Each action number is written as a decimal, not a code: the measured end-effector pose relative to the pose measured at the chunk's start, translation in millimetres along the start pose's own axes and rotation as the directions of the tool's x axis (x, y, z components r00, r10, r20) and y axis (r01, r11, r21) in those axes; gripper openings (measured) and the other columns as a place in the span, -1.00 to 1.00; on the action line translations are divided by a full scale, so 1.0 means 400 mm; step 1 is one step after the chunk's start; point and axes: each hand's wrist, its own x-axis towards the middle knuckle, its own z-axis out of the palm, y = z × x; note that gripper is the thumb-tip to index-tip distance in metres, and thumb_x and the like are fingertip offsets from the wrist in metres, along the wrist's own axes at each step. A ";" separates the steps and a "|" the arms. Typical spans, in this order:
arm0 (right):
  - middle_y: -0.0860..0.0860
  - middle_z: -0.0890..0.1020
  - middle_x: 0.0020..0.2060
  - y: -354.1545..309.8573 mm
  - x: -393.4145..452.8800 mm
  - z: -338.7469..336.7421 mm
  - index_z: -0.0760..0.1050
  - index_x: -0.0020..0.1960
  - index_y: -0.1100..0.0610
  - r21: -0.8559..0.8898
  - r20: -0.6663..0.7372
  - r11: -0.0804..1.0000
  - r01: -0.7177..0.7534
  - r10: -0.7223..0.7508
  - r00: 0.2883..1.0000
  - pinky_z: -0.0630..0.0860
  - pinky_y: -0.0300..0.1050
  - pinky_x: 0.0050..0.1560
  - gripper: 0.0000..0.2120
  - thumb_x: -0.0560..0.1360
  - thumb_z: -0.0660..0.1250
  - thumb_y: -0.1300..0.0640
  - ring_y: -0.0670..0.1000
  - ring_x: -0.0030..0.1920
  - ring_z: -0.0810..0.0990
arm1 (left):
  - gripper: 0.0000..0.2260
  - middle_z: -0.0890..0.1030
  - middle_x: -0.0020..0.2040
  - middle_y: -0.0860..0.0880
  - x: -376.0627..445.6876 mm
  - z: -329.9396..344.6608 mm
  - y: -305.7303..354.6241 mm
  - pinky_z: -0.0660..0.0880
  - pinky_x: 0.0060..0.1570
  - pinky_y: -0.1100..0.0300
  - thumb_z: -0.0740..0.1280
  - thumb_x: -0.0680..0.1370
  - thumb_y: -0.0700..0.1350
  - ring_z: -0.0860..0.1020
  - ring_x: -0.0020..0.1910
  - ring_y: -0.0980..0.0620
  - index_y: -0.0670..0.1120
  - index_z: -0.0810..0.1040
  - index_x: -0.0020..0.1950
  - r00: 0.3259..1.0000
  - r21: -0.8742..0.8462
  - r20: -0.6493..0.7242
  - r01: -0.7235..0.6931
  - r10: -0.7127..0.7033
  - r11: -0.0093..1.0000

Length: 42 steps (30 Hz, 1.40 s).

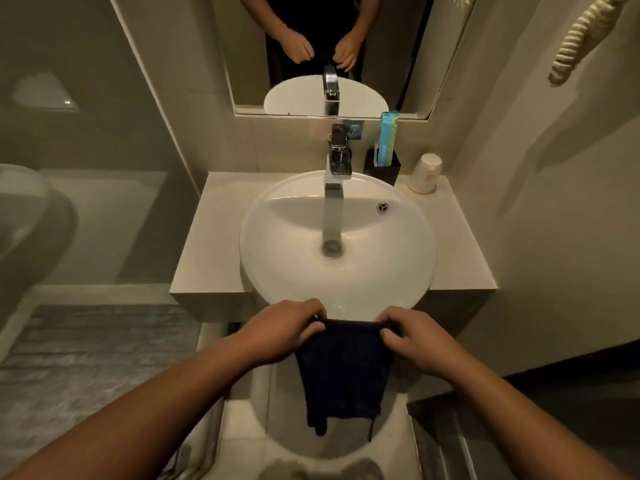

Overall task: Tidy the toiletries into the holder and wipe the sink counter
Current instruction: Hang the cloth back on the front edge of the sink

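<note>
A dark blue cloth [344, 372] hangs in front of the white round sink [398, 271], below its front rim. My left hand [280, 332] grips the cloth's top left corner and my right hand [412, 339] grips its top right corner. At the back right of the beige counter [204, 244] stands a black holder [381, 168] with a teal toothpaste box [388, 140] upright in it. A white cup [425, 173] sits upside down to the right of the holder.
A chrome tap [337, 161] rises behind the basin, with a mirror [242, 64] above it. A toilet [27, 216] stands at the left. A coiled cord [581, 32] hangs on the right wall. Grey floor tiles lie at lower left.
</note>
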 end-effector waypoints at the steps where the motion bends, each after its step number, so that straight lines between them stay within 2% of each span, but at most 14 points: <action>1: -0.11 0.63 -0.11 0.013 0.034 0.009 0.52 -0.02 -0.09 -0.017 -0.007 1.000 -0.007 0.007 1.000 0.52 -0.15 -0.08 -0.89 0.50 0.26 0.07 -0.12 -0.10 0.58 | -0.82 0.63 0.05 -0.01 0.028 0.012 -0.018 0.40 -0.13 0.14 0.20 0.62 0.06 0.55 -0.02 -0.01 0.02 0.47 0.14 1.000 0.033 -0.007 0.029 -0.029 0.999; 7: 0.01 0.60 0.05 0.039 0.147 0.038 0.51 0.19 -0.01 -0.170 -0.054 0.984 -0.052 0.043 0.998 0.49 -0.13 0.04 -0.76 0.56 0.21 0.05 0.00 0.00 0.55 | -0.77 0.64 0.03 -0.05 0.134 0.066 -0.047 0.47 -0.02 0.05 0.15 0.63 0.03 0.57 -0.06 -0.07 -0.01 0.54 0.12 0.992 0.224 -0.036 0.124 -0.118 0.967; 14: 0.07 0.60 0.18 0.060 0.170 0.051 0.40 0.30 -0.03 -0.184 -0.133 0.972 -0.143 0.120 0.984 0.51 0.01 0.19 -0.69 0.56 0.25 0.01 0.10 0.15 0.56 | -0.80 0.63 0.03 -0.01 0.146 0.085 -0.068 0.48 0.07 0.05 0.20 0.61 0.07 0.56 -0.05 0.00 0.02 0.52 0.10 0.971 0.145 -0.074 0.234 -0.225 0.961; 20: 0.09 0.62 0.07 0.060 0.184 0.060 0.45 0.20 -0.01 -0.256 -0.196 0.950 -0.181 0.132 0.972 0.54 0.03 0.10 -0.78 0.58 0.21 0.00 0.13 0.04 0.57 | -0.81 0.64 0.05 -0.03 0.159 0.074 -0.063 0.47 0.10 0.03 0.21 0.61 0.05 0.56 -0.02 -0.04 0.00 0.52 0.11 0.949 0.111 -0.103 0.309 -0.298 0.945; 27: 0.08 0.63 0.06 0.064 0.186 0.056 0.48 0.18 0.00 -0.302 -0.178 0.934 -0.188 0.139 0.974 0.53 0.03 0.11 -0.76 0.57 0.21 -0.04 0.10 0.02 0.57 | -0.79 0.64 0.05 -0.04 0.166 0.081 -0.062 0.46 0.11 0.00 0.16 0.63 0.04 0.56 -0.03 -0.06 0.00 0.52 0.10 0.955 0.179 -0.085 0.296 -0.285 0.938; 29: 0.07 0.60 0.17 0.065 0.172 0.052 0.47 0.26 0.01 -0.295 -0.215 0.943 -0.150 0.087 0.973 0.49 0.02 0.19 -0.68 0.56 0.22 -0.07 0.10 0.12 0.55 | -0.74 0.60 0.17 -0.07 0.153 0.085 -0.056 0.45 0.17 -0.01 0.15 0.63 0.05 0.55 0.08 -0.08 -0.01 0.51 0.23 0.957 0.162 -0.111 0.284 -0.269 0.945; 31: 0.02 0.54 0.28 0.061 0.141 0.048 0.42 0.33 0.01 -0.280 -0.196 0.960 -0.008 -0.049 0.979 0.40 0.00 0.28 -0.59 0.54 0.24 -0.11 0.07 0.24 0.50 | -0.63 0.55 0.26 -0.08 0.123 0.088 -0.031 0.42 0.20 0.00 0.17 0.61 0.11 0.51 0.17 -0.09 -0.03 0.43 0.35 0.969 0.115 -0.147 0.217 -0.200 0.969; 33: -0.02 0.54 0.29 0.051 0.109 0.047 0.40 0.35 -0.01 -0.344 -0.073 0.916 0.208 -0.246 0.966 0.38 -0.03 0.30 -0.53 0.50 0.26 -0.18 0.02 0.24 0.50 | -0.55 0.57 0.18 -0.06 0.086 0.102 -0.004 0.45 0.11 0.02 0.19 0.55 0.22 0.52 0.09 -0.06 -0.03 0.42 0.32 0.991 0.186 -0.134 0.054 -0.029 0.981; 35: -0.04 0.60 0.17 0.047 0.097 0.057 0.44 0.27 -0.03 -0.450 0.037 0.827 0.336 -0.358 0.933 0.44 -0.05 0.22 -0.57 0.46 0.29 -0.18 -0.01 0.13 0.55 | -0.54 0.58 0.11 -0.02 0.064 0.126 0.009 0.47 0.05 0.05 0.24 0.49 0.27 0.53 0.02 -0.01 0.00 0.42 0.25 0.994 0.301 -0.087 -0.043 0.073 0.953; 38: -0.02 0.64 0.07 0.039 0.099 0.076 0.49 0.17 -0.05 -0.509 0.030 0.805 0.304 -0.337 0.941 0.45 -0.09 0.14 -0.74 0.50 0.31 -0.03 0.01 0.03 0.57 | -0.64 0.58 0.13 -0.01 0.064 0.153 0.006 0.48 0.10 0.09 0.31 0.53 0.12 0.53 0.05 0.01 0.00 0.43 0.25 0.993 0.304 -0.121 0.026 0.011 0.952; 42: -0.01 0.65 0.07 0.044 0.108 0.086 0.50 0.16 -0.04 -0.533 -0.009 0.806 0.259 -0.312 0.950 0.45 -0.08 0.13 -0.76 0.51 0.30 0.00 0.03 0.02 0.57 | -0.74 0.60 0.08 0.00 0.073 0.158 -0.003 0.49 0.07 0.10 0.33 0.54 0.05 0.55 0.00 0.01 0.02 0.45 0.18 0.991 0.351 -0.132 0.048 -0.002 0.935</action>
